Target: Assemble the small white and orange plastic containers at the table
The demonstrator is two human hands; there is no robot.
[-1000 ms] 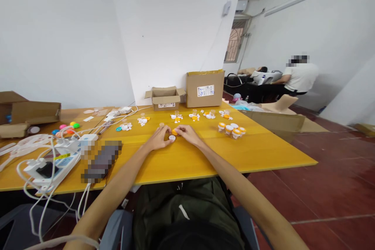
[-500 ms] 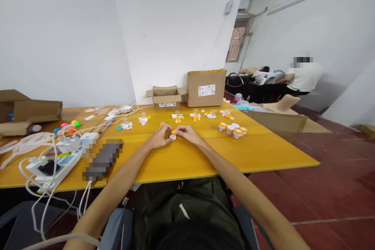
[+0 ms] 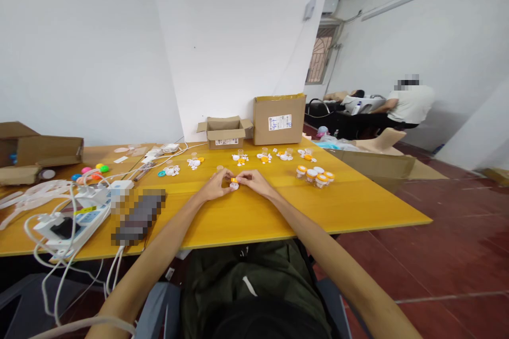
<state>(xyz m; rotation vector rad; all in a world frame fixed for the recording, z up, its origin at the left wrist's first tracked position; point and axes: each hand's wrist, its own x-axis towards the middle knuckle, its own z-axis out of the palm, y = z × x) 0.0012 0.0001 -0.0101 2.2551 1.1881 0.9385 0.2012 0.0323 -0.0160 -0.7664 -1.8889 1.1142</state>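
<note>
Between the fingertips of both hands is a small round orange-and-white plastic part (image 3: pixel 234 186), white face toward me. My left hand (image 3: pixel 218 186) pinches it from the left, and my right hand (image 3: pixel 255 182) closes on it from the right; fingers hide much of it. Just behind my left hand a small clear cup (image 3: pixel 220 168) shows in part. Farther back lie little piles of white and orange plastic pieces (image 3: pixel 240 158), some with clear cups. To the right stands a group of clear cups with orange and white lids (image 3: pixel 321 176).
An open carton (image 3: pixel 226 135) and a taller closed box (image 3: pixel 279 121) stand at the table's back. Leftward are a power strip (image 3: pixel 93 217) with tangled cables, a blurred-out dark device (image 3: pixel 139 216) and coloured balls (image 3: pixel 95 175). Another person (image 3: pixel 411 103) sits far right.
Both hands stay in nearly the same place. The orange-and-white part has turned slightly between the fingers. The view has shifted a little.
</note>
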